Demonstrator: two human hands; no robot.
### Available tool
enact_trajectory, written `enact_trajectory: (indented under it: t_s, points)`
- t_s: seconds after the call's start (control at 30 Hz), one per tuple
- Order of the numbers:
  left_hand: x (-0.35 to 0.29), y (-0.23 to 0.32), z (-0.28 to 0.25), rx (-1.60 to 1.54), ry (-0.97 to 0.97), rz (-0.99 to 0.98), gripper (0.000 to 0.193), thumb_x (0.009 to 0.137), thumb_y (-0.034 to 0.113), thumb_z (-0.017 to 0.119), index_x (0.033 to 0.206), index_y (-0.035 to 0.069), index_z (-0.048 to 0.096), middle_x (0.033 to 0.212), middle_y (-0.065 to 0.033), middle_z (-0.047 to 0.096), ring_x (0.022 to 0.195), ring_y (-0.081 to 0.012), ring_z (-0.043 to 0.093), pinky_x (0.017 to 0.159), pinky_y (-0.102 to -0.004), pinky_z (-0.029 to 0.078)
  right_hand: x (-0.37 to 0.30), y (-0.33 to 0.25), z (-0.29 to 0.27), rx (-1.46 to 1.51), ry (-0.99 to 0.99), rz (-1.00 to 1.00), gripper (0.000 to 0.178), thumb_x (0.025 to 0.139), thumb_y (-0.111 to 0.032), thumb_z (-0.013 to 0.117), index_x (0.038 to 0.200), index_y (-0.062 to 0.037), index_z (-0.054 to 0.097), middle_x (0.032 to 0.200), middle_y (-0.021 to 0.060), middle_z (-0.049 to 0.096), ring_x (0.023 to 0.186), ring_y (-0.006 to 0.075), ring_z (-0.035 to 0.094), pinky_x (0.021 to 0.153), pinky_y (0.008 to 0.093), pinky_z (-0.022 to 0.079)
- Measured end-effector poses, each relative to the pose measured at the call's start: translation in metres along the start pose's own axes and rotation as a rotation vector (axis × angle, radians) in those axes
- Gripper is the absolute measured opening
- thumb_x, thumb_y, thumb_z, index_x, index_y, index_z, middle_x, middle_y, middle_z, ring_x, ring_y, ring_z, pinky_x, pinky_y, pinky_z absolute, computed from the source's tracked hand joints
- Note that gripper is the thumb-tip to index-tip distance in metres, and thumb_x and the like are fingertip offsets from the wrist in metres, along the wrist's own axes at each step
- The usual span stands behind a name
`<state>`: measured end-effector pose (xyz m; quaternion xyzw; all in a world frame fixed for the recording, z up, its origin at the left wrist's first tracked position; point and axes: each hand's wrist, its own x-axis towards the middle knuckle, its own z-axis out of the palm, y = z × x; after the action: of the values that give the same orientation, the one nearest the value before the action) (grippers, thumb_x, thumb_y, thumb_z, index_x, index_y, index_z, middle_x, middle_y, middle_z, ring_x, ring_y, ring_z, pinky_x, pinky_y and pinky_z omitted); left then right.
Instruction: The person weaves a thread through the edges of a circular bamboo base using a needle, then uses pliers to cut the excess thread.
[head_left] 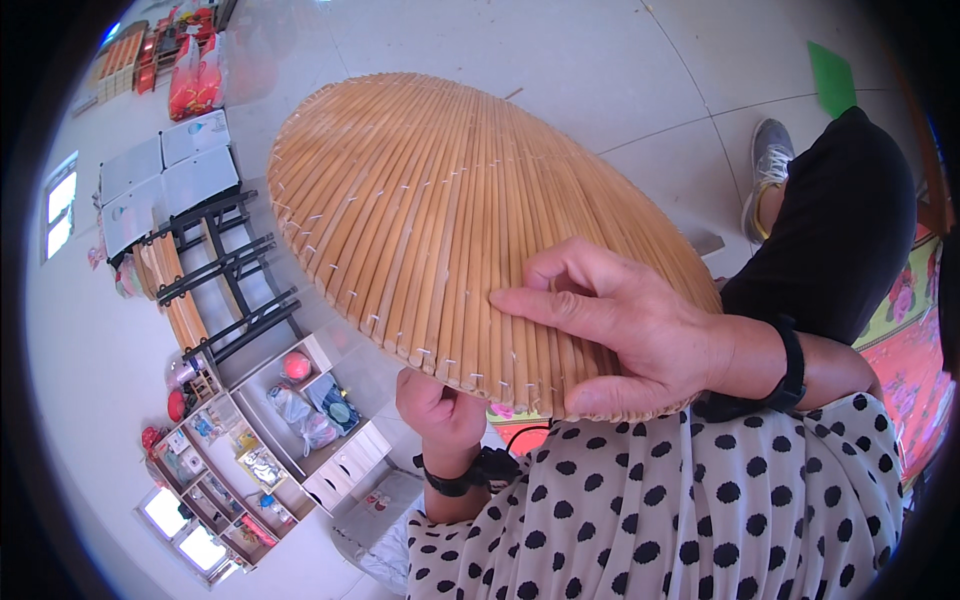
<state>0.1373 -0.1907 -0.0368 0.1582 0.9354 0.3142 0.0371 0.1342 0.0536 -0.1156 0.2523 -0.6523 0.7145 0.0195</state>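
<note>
A round mat of tan stalks (430, 190), stitched with short white threads and bound at its rim, tilts in front of me. My right hand (640, 335) lies over its upper face near the close edge. One finger presses on the stalks, another is bent, and the thumb rests by the rim. Beneath the near left edge, my left hand (440, 408) is closed at the mat, its fingertips hidden under the stalks. Whether either hand also pinches a needle or thread cannot be seen.
At left are a shelf unit (215, 480) with small goods, black metal frames (225, 270) and white panelled boxes (165, 180). Red packages (195, 80) sit farther off. My shoe (770, 165) is on the tiled floor (600, 60), near a green sheet (832, 78). Flowered cloth (915, 350) lies at right.
</note>
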Motion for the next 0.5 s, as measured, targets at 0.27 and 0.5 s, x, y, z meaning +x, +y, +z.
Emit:
enact_trajectory:
  t_s: [0.27,0.5]
  points:
    - [0.0006,0.0007,0.0057,0.068,0.075,0.007,0.026,0.078,0.012,0.072,0.1,0.0,0.075,0.101,-0.015,0.075,0.087,-0.0303,0.073,0.08,-0.0352,0.053,0.004,-0.0053,-0.0042,0.006,-0.032,0.003,0.099,0.069,-0.061,0.083,0.139,0.0027,0.053,0.115,0.0158,0.05,0.097,0.0282,0.057,0.082,0.0354,0.051]
    - [-0.0032,-0.0051,0.0059,0.058,0.079,0.016,0.027,0.079,0.014,0.072,0.102,0.0,0.075,0.107,-0.0157,0.074,0.096,-0.0325,0.072,0.088,-0.0369,0.053,0.0047,-0.0068,-0.0025,-0.002,-0.031,0.034,0.092,0.068,-0.05,0.085,0.136,0.0029,0.055,0.115,0.017,0.051,0.097,0.03,0.059,0.083,0.0362,0.052]
